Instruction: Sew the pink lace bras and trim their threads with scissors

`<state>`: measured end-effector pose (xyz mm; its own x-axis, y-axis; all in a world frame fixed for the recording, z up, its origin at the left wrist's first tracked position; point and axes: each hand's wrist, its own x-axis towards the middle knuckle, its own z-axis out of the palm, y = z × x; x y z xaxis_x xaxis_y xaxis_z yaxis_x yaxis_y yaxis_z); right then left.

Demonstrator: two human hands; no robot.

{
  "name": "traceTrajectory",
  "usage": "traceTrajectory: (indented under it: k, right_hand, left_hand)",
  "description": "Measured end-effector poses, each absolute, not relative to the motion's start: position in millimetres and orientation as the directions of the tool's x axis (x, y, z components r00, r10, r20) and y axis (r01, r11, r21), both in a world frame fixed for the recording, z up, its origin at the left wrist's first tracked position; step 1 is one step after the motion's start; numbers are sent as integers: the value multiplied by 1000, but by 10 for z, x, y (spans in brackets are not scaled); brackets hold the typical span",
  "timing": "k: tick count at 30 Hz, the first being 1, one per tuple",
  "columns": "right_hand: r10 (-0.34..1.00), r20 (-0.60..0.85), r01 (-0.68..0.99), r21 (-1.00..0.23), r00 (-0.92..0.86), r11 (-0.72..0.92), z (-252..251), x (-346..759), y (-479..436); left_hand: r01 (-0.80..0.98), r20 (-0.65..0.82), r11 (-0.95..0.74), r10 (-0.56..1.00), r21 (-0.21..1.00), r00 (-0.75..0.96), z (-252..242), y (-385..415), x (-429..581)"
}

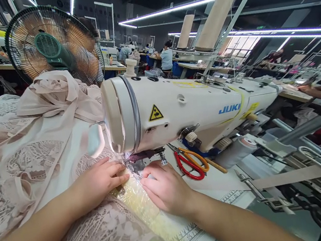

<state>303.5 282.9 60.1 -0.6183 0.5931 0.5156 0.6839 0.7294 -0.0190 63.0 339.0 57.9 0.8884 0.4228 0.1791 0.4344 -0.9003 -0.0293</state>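
A white sewing machine [159, 112] reaches across the table, its needle and presser foot [131, 167] partly hidden behind the head. Pale beige lace fabric [104, 229] lies under and around the foot. My left hand [105, 181] rests on this fabric just left of the foot, fingers stretched out flat and holding nothing. Right of the foot, my right hand [166, 188] is closed, thumb and forefinger pinched at the foot's front edge. What sits in the pinch is too small to name. Clear film over a yellowish patch [138, 200] shows between the hands.
Scissors with red and orange handles [189, 162] lie behind my right hand, near a thread cone [237, 151]. More lace garments [33, 159] pile up at the left. A large fan [53, 46] stands behind them. Metal tape-guide brackets [267, 189] are at the right. Other people work farther off.
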Motion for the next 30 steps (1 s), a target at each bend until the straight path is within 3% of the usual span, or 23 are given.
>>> traceTrajectory:
  k: [11, 18, 25, 30]
  right_hand:
    - [576, 558, 699, 10, -597, 715, 642, 3056, 2853]
    - [630, 565, 717, -92, -534, 690, 594, 3060, 2889]
    - [676, 573, 732, -182, -464, 657, 631, 3064, 2920]
    - [688, 586, 705, -259, -429, 660, 710, 3066, 2914]
  left_hand:
    - [535, 228, -844, 528, 35, 818, 562, 3519, 587]
    - [626, 170, -776, 628, 75, 759, 532, 3592, 552]
    - [658, 198, -751, 637, -59, 745, 650, 3491, 526]
    - [675, 302, -734, 662, 73, 686, 851, 2867, 835]
